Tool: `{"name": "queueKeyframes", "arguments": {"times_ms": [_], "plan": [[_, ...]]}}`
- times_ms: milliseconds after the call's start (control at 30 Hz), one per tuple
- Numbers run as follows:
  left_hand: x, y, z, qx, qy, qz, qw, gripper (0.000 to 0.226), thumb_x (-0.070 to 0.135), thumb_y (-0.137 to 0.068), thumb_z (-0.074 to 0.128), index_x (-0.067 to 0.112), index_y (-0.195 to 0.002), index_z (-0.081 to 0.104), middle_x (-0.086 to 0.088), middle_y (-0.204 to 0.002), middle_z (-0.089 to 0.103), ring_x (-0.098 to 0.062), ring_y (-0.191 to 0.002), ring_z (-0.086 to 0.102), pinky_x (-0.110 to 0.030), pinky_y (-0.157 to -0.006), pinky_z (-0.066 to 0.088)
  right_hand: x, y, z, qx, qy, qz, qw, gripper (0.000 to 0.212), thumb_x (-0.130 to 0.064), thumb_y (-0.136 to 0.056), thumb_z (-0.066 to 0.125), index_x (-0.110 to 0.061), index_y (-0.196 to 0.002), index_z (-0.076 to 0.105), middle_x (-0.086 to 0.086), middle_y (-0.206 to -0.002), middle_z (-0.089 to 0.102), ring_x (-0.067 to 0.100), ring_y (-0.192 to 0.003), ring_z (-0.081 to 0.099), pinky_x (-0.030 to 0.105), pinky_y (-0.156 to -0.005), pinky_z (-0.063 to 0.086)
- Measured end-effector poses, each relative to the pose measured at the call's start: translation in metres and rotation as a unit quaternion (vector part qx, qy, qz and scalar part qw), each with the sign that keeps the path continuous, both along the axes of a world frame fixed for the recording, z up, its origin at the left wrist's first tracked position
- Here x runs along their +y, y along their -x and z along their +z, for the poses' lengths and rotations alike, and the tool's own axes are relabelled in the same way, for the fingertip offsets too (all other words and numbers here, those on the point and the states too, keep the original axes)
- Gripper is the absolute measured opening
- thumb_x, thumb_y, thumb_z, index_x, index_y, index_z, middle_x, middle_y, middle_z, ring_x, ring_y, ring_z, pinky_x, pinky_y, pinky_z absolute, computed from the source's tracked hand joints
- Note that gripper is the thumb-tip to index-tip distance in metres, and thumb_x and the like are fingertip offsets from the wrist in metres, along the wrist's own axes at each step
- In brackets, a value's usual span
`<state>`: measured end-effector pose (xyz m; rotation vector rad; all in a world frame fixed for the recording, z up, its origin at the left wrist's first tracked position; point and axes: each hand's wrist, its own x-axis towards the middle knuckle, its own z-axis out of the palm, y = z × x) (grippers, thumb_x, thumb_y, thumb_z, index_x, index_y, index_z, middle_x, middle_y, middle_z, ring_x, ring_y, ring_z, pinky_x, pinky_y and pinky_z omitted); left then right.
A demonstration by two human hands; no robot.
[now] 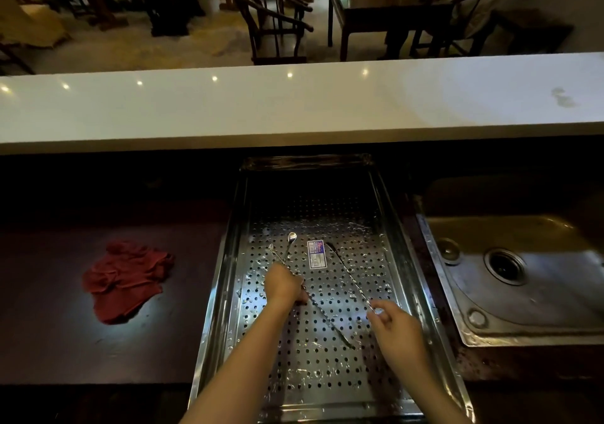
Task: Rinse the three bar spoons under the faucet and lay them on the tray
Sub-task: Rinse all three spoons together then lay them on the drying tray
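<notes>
Three twisted steel bar spoons lie in the wet perforated steel tray (400,280). One spoon (291,238) points its bowl away from me, and its handle runs under my left hand (283,284). A second spoon (330,322) crosses it diagonally and reaches toward the tray's middle. My left hand's fingers curl down over these two where they cross. The third spoon (346,273) lies to the right of a small label, and my right hand (394,327) pinches its near end. No faucet is in view.
A steel sink (523,293) with a drain sits right of the tray. A crumpled red cloth (125,278) lies on the dark counter to the left. A raised white bar top (294,106) runs across behind, with chairs and tables beyond it.
</notes>
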<state>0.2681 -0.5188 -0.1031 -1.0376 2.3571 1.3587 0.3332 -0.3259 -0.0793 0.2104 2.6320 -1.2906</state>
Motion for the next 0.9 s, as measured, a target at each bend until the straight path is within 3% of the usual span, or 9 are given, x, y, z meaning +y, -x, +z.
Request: {"name": "queueKeyframes", "arguments": {"times_ms": [133, 233, 300, 400, 467, 533, 633, 733, 900], "plan": [[0.0, 0.004, 0.001, -0.006, 0.043, -0.017, 0.999, 0.023, 0.007, -0.087, 0.061, -0.001, -0.107, 0.051, 0.0, -0.059, 0.052, -0.003, -0.032, 0.05, -0.011, -0.025, 0.035, 0.001, 0.006, -0.001, -0.001, -0.006, -0.001, 1.0, 0.007, -0.009, -0.092, 0.056, -0.011, -0.098, 0.059, -0.001, -0.054, 0.054, 0.004, -0.041, 0.043, 0.018, -0.039, 0.034], [-0.003, 0.005, 0.002, 0.001, 0.052, -0.026, 0.998, 0.021, 0.011, -0.088, 0.061, 0.003, -0.104, 0.05, -0.007, -0.076, 0.063, -0.02, -0.06, 0.067, -0.03, -0.056, 0.058, -0.001, 0.011, -0.002, -0.007, -0.021, -0.007, 1.0, 0.014, -0.011, -0.093, 0.054, -0.015, -0.08, 0.056, -0.005, -0.061, 0.057, 0.003, -0.046, 0.048, 0.01, -0.038, 0.037], [-0.008, 0.002, 0.002, 0.018, 0.052, -0.023, 0.998, 0.023, 0.013, -0.088, 0.06, 0.004, -0.107, 0.05, -0.012, -0.092, 0.067, -0.026, -0.075, 0.069, -0.039, -0.068, 0.059, -0.005, 0.014, -0.004, -0.002, -0.027, -0.014, 1.0, 0.018, -0.012, -0.093, 0.054, -0.018, -0.077, 0.054, -0.005, -0.064, 0.059, 0.001, -0.048, 0.05, 0.006, -0.037, 0.034], [-0.025, -0.015, -0.001, 0.05, 0.095, -0.029, 0.994, 0.022, 0.018, -0.089, 0.059, 0.01, -0.109, 0.054, 0.0, -0.091, 0.062, -0.014, -0.064, 0.063, -0.028, -0.055, 0.052, -0.016, 0.023, -0.011, -0.003, -0.054, -0.015, 0.998, 0.016, -0.014, -0.094, 0.053, -0.015, -0.079, 0.058, 0.0, -0.083, 0.061, 0.005, -0.06, 0.055, 0.007, -0.044, 0.036], [-0.04, -0.034, -0.004, 0.047, 0.153, -0.051, 0.986, 0.024, 0.019, -0.088, 0.061, 0.012, -0.111, 0.058, -0.002, -0.097, 0.066, -0.008, -0.064, 0.058, -0.022, -0.055, 0.046, -0.024, 0.03, -0.017, -0.007, -0.06, -0.026, 0.998, 0.024, -0.014, -0.094, 0.052, -0.015, -0.071, 0.057, 0.004, -0.087, 0.056, 0.007, -0.058, 0.05, 0.009, -0.046, 0.035], [-0.052, -0.052, -0.007, 0.032, 0.198, -0.075, 0.977, 0.024, 0.02, -0.087, 0.061, 0.012, -0.109, 0.061, -0.006, -0.106, 0.068, -0.013, -0.074, 0.061, -0.026, -0.064, 0.049, -0.032, 0.035, -0.022, -0.007, -0.068, -0.045, 0.997, 0.036, -0.015, -0.095, 0.05, -0.019, -0.06, 0.048, 0.006, -0.084, 0.054, 0.006, -0.052, 0.043, 0.009, -0.044, 0.032], [-0.058, -0.07, -0.012, 0.022, 0.218, -0.11, 0.97, 0.02, 0.022, -0.086, 0.061, 0.012, -0.103, 0.063, -0.007, -0.106, 0.067, -0.019, -0.088, 0.064, -0.033, -0.078, 0.054, -0.04, 0.039, -0.03, 0.009, -0.1, -0.052, 0.994, 0.024, -0.018, -0.096, 0.049, -0.011, -0.076, 0.062, 0.008, -0.09, 0.057, 0.011, -0.066, 0.051, 0.011, -0.053, 0.04], [-0.053, -0.079, -0.015, 0.029, 0.215, -0.138, 0.966, 0.012, 0.025, -0.086, 0.061, 0.014, -0.092, 0.06, -0.003, -0.099, 0.065, -0.015, -0.083, 0.062, -0.032, -0.077, 0.055, -0.045, 0.036, -0.037, 0.031, -0.136, -0.047, 0.989, 0.02, -0.015, -0.095, 0.05, -0.005, -0.09, 0.067, 0.006, -0.091, 0.059, 0.017, -0.076, 0.059, 0.022, -0.063, 0.052], [-0.044, -0.082, -0.02, 0.049, 0.212, -0.149, 0.965, 0.004, 0.018, -0.088, 0.057, 0.017, -0.092, 0.056, 0.0, -0.091, 0.061, -0.015, -0.08, 0.06, -0.03, -0.072, 0.054, -0.047, 0.032, -0.048, 0.051, -0.212, -0.03, 0.976, 0.009, -0.011, -0.092, 0.055, -0.008, -0.093, 0.064, -0.002, -0.081, 0.057, 0.01, -0.071, 0.048, 0.014, -0.057, 0.034]]}}
